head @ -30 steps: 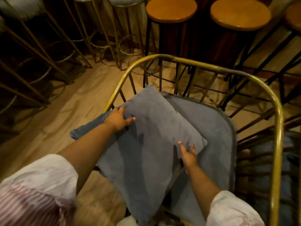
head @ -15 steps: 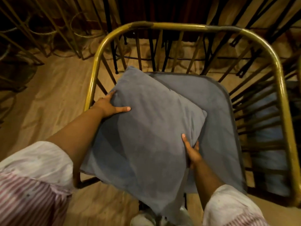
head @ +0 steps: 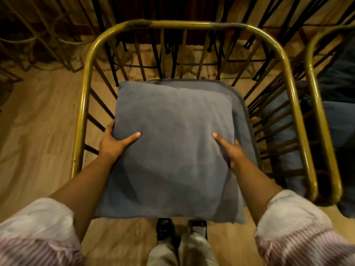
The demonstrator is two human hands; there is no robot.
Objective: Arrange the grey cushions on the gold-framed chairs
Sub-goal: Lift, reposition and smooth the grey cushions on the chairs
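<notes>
Clasping the grey cushion (head: 172, 150) by its side edges (thumbs on top), left hand (head: 113, 144) and right hand (head: 231, 149).

Both arms reach forward, bare from the rolled-up striped sleeves down. The left hand (head: 113, 143) grips the left edge of the grey cushion (head: 171, 150). Its thumb lies flat on top and points toward the cushion's middle, and its fingers (head: 109, 127) curl around the side. The right hand (head: 231, 149) holds the right edge of the cushion. Its thumb also lies on top, pointing in, and its other fingers are tucked out of sight under the edge.
</notes>
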